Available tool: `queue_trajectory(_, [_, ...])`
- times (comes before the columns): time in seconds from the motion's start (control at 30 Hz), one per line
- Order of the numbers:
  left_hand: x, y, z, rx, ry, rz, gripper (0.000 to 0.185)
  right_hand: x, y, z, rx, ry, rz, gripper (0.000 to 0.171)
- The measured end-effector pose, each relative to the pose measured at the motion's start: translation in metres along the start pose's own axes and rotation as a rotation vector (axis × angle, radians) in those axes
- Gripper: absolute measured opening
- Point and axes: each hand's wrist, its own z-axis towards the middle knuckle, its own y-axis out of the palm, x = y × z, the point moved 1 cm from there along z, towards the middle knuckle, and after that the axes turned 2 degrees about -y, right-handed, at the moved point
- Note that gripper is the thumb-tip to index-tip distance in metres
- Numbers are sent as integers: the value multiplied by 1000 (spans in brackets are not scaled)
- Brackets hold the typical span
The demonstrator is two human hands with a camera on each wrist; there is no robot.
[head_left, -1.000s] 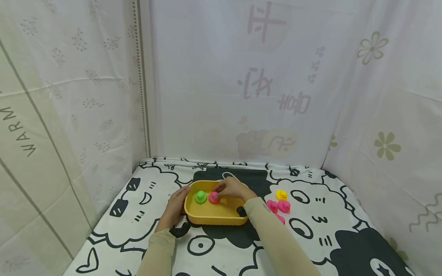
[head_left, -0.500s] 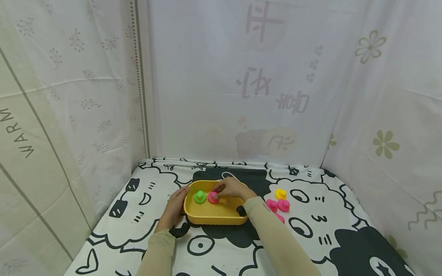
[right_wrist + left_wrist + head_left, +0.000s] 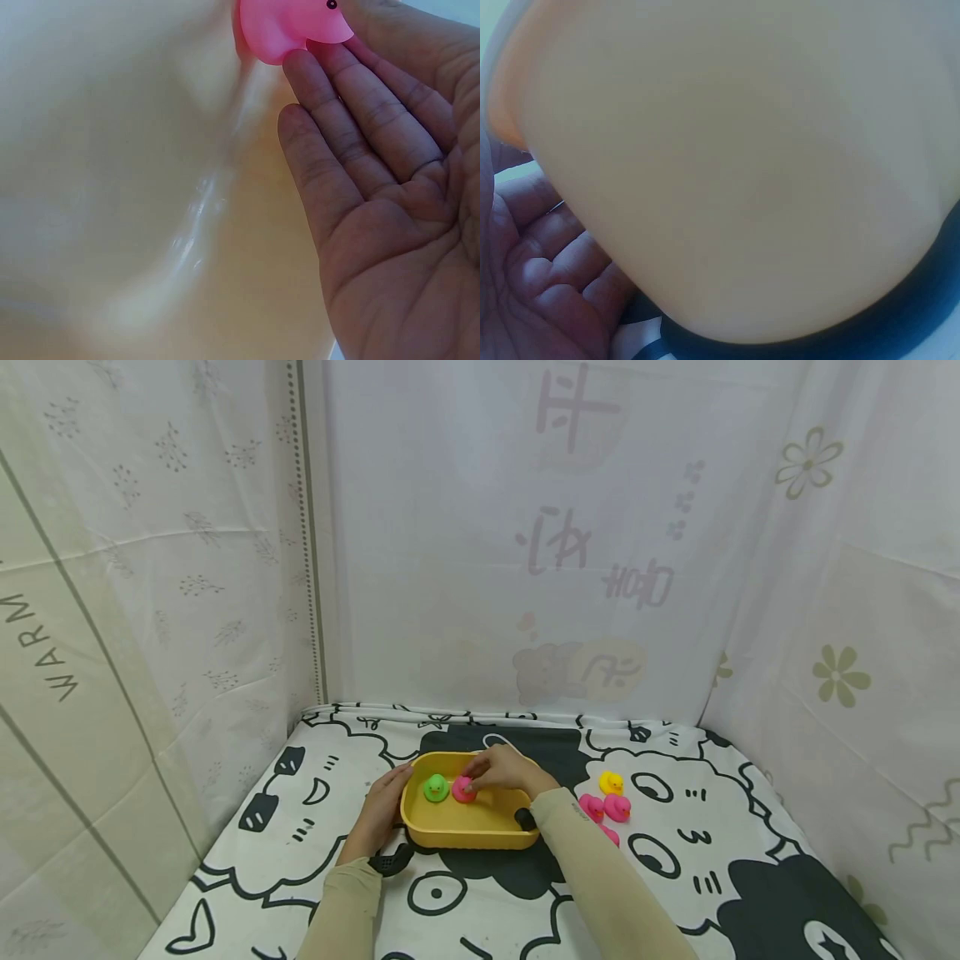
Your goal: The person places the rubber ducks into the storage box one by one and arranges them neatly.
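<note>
Right hand [image 3: 508, 770] apparently pinches pink duck [image 3: 463, 789]; left hand [image 3: 384, 806] steadies tub [image 3: 457, 835]

right hand [image 3: 504, 769] and pink duck [image 3: 464, 789] shifted very slightly, nothing else moved

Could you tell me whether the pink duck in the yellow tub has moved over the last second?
No. The pink duck sits at the same spot beside the green duck in the yellow tub, with the right hand on it.
</note>
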Motion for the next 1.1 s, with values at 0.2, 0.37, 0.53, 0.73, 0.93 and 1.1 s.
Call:
queue_trajectory(0.2, [1,1,-1,-19,1,-2,64,-2,-1,-1,0,15,17,27])
queue_trajectory(0.37, [2,1,-1,-9,2,6,63,-2,-4,-1,5,11,25,27])
queue_trajectory(0.53, [1,1,-1,-11,10,9,64,-2,-8,-2,7,-1,9,31])
queue_trajectory(0.73, [0,0,0,-8,8,10,64,-4,-15,-5,9,1,-6,34])
queue_trajectory(0.93, [0,-1,-1,-8,-1,14,63,-4,-20,-8,5,0,-19,36])
queue_trajectory(1.1, [1,0,-2,-8,0,16,62,-3,-26,-12,9,-10,-44,37])
